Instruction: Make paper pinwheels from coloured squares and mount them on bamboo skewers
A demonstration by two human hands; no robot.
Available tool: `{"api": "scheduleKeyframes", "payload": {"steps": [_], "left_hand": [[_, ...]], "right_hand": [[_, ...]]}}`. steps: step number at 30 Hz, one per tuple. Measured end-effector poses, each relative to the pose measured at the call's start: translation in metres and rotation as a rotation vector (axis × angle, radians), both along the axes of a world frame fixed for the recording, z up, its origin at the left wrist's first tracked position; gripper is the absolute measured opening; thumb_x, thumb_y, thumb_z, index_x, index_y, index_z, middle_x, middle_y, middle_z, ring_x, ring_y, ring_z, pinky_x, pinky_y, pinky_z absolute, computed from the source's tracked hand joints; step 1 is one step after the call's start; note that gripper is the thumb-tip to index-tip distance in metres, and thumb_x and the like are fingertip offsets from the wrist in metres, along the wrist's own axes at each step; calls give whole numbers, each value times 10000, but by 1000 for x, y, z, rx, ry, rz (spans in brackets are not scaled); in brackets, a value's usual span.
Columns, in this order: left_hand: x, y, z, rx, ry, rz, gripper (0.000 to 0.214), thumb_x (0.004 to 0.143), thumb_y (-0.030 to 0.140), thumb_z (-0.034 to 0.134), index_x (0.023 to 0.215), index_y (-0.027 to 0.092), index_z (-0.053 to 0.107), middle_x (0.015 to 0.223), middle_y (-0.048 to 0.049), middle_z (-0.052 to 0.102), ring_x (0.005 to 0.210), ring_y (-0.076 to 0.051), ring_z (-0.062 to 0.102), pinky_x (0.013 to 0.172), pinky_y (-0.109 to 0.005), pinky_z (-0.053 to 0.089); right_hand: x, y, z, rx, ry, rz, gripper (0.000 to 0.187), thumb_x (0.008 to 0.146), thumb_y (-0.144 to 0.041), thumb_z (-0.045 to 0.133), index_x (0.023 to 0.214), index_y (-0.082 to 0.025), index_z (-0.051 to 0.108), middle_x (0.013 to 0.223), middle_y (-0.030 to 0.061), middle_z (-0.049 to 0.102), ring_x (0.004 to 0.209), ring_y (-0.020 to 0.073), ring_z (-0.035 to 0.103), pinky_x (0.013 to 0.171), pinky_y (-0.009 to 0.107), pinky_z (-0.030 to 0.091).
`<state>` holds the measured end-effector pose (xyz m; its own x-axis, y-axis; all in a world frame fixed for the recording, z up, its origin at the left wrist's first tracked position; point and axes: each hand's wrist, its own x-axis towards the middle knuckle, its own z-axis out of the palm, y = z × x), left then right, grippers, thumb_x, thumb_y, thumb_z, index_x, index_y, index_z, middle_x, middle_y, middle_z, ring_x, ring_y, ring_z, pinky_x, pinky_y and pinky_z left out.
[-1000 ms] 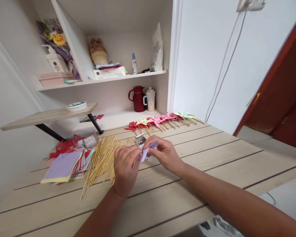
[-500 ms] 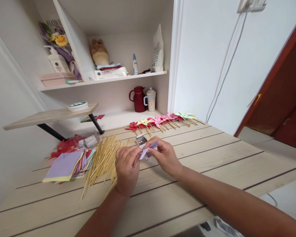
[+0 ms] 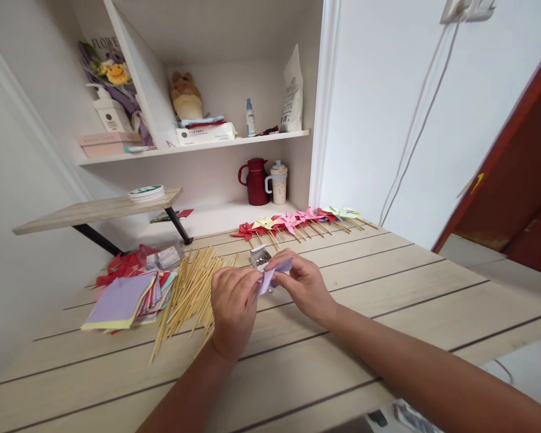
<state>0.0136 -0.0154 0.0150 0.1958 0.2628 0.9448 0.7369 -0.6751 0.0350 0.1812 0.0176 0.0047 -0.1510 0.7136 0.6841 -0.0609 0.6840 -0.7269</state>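
A small lilac paper piece [image 3: 270, 275] is pinched between both of my hands above the wooden table [image 3: 388, 282]. My left hand [image 3: 232, 307] is closed on its lower left part. My right hand [image 3: 303, 285] grips its upper right part with thumb and fingers. Just behind the paper sits a small open box of metal pins [image 3: 259, 257]. A heap of wooden sticks [image 3: 190, 290] lies right of a stack of coloured paper squares [image 3: 125, 297], to the left of my left hand.
Finished paper pinwheels [image 3: 297, 220] lie in a row at the table's far edge. Red paper scraps and a clear plastic box [image 3: 163, 257] sit at far left. A red jug [image 3: 255, 181] and a mug stand in the shelf niche behind. A raised wooden board [image 3: 94, 210] juts out at left.
Both hands stay closed on the lilac paper and have barely shifted. The view has tilted slightly.
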Motion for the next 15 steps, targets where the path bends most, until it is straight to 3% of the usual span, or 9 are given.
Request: {"api": "scheduleKeyframes", "payload": {"steps": [15], "left_hand": [[6,-2,-3,-12,-42,-5,140,935,110,611,944,236,671,879,-17,759,813,-176,690,816,-349,466]], "right_hand": [[1,-3,1,90,-44,-61,93,952,-266,648,880,-246,704,874,48,655,869,214,614,790,380,512]]}}
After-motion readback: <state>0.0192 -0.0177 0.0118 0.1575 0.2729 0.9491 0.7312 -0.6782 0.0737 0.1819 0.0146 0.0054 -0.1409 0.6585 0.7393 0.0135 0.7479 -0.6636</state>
